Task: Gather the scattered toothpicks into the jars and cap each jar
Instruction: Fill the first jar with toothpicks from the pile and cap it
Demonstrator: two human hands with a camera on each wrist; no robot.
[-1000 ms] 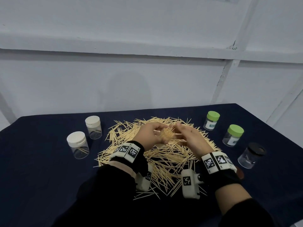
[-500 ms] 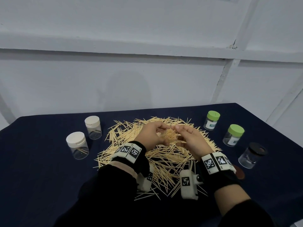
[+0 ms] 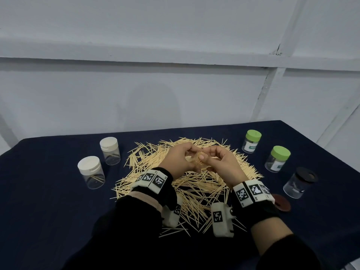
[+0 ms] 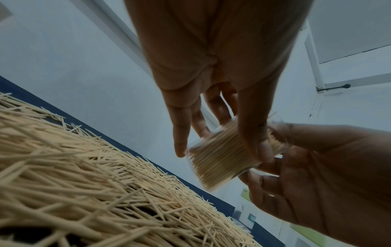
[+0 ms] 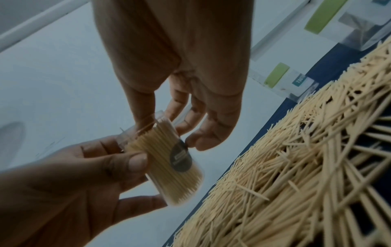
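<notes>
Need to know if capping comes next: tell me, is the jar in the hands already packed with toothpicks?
Yes, the clear jar held between the left hand and the right hand is densely filled with upright toothpicks.

The head view is evenly and rather dimly lit with a cool cast; a soft rounded shadow falls on the wall (image 3: 153, 106) at centre. Straight lines bow toward the frame edges. Both wrist views are darker, with backlit palms, and the clear jar (image 4: 220, 158) is motion-blurred.
</notes>
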